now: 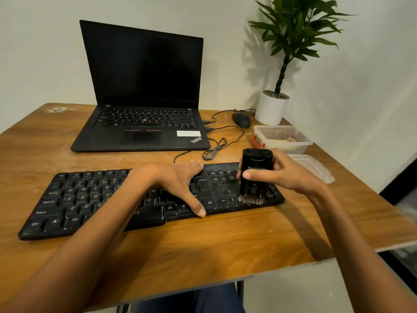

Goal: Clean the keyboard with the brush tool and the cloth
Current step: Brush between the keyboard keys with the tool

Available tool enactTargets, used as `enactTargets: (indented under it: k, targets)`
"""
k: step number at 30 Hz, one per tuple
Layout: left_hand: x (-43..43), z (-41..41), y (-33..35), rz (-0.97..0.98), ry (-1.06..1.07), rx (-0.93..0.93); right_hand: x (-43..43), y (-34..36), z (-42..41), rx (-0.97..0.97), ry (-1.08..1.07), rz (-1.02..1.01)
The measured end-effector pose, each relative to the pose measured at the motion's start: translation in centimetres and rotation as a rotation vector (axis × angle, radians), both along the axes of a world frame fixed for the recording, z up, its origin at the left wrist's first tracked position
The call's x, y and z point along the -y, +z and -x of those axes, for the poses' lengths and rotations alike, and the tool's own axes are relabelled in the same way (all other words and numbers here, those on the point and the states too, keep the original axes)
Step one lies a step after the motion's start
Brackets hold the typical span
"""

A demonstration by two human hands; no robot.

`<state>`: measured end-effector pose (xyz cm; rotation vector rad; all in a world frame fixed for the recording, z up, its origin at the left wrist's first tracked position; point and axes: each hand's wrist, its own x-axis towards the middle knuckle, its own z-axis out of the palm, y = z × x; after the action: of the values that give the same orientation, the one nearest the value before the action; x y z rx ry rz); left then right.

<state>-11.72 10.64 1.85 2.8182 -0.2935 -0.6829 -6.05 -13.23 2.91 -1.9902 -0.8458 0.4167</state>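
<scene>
While the table (225, 240) fills the lower frame, your keyboard (90, 199) lies across its middle; your left hand (178, 181) presses it, fingers spread flat, and your right hand (286, 175) fingers grip the brush tool (256, 172) upright, bristles on the keys at centre right.

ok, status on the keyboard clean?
Left hand flat on keyboard, steadying. Right hand grips brush tool, bristles down on right-end keys. Cloth not seen. Nothing in the way.

The black keyboard (140, 199) lies flat and slightly angled on the worktop (225, 242), the upright black brush tool (255, 175) bristling its right end.
</scene>
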Motion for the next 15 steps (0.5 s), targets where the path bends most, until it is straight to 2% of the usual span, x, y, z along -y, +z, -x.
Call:
enactTargets:
  k: [5,11,15]
  targets:
    - [-0.3,-0.3,-0.3,0.043,-0.001,0.003,-3.6,-0.5,2.2,0.009,0.184,-0.043]
    - [-0.5,-0.3,-0.5,0.037,0.004,0.006,1.2,0.3,-0.5,0.039,0.006,0.073]
    - [-0.4,-0.3,-0.3,0.039,0.004,-0.004,-0.6,0.4,0.1,-0.009,0.119,-0.002]
